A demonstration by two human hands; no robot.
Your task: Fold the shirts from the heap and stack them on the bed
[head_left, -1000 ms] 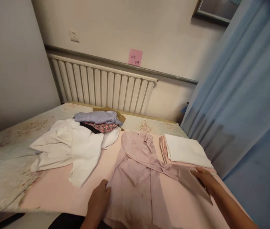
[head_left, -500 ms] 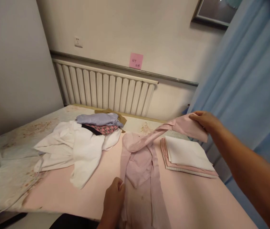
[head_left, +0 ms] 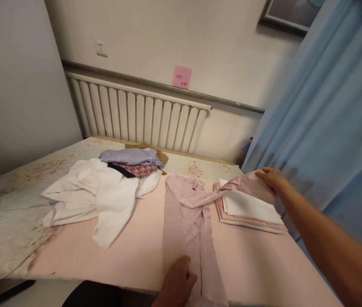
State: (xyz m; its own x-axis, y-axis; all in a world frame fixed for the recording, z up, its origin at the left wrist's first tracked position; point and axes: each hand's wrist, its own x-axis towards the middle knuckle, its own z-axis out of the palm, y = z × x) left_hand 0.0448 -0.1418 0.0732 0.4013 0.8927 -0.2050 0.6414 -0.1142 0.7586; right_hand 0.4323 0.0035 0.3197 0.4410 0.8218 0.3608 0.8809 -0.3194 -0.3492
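A pale pink long-sleeved shirt lies lengthwise on the pink cloth, its body folded narrow. My right hand pinches the cuff end of one sleeve and holds it out to the right, over a folded stack. The sleeve stretches between the collar area and that hand. Low on the shirt's body rests my left hand, thumb and forefinger apart, with no fabric visibly gripped. Under the raised sleeve sits the stack of folded clothes, white on top with pink and ribbed layers below.
A rumpled white garment lies left of the shirt, with a lavender garment and a patterned one on it. A white cord crosses the table's left side. Behind are a radiator and a blue curtain.
My left hand has left the shirt's left edge and moved right onto its body. My right hand has lowered the sleeve toward the stack. The shirt's upper part lies flatter.
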